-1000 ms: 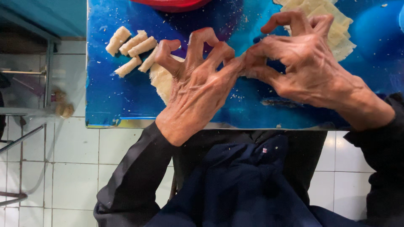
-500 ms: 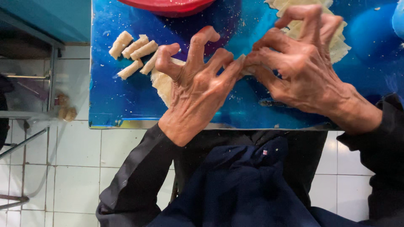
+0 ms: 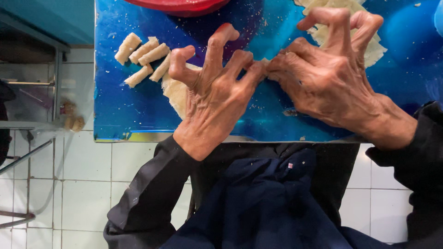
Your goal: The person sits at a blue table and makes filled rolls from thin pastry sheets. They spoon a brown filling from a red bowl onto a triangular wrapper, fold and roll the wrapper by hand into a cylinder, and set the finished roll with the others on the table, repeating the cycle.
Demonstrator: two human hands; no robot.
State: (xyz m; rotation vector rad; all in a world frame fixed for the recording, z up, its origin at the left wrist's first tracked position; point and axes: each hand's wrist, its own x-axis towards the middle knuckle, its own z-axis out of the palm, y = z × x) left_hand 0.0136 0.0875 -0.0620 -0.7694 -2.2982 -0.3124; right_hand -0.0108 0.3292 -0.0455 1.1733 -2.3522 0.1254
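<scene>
My left hand [image 3: 214, 87] and my right hand [image 3: 330, 76] meet over a blue table [image 3: 129, 110]. Both pinch a small piece of pale dough [image 3: 264, 61] between thumb and fingertips, the other fingers curled up and apart. Under my left hand lies a flat dough sheet [image 3: 174, 90], mostly hidden. A larger stack of thin dough sheets [image 3: 376, 48] lies behind my right hand. Several finished dough rolls [image 3: 143, 57] sit in a loose group at the table's left.
A red bowl [image 3: 177, 5] stands at the table's far edge. Dough crumbs dot the blue surface. White floor tiles [image 3: 83, 175] show below the near table edge, and a metal rack [image 3: 32, 97] stands at the left. I wear dark sleeves and a navy apron.
Both hands have shifted slightly right and farther up the table while they keep pinching the dough piece between them. The rolls and sheets stay in place.
</scene>
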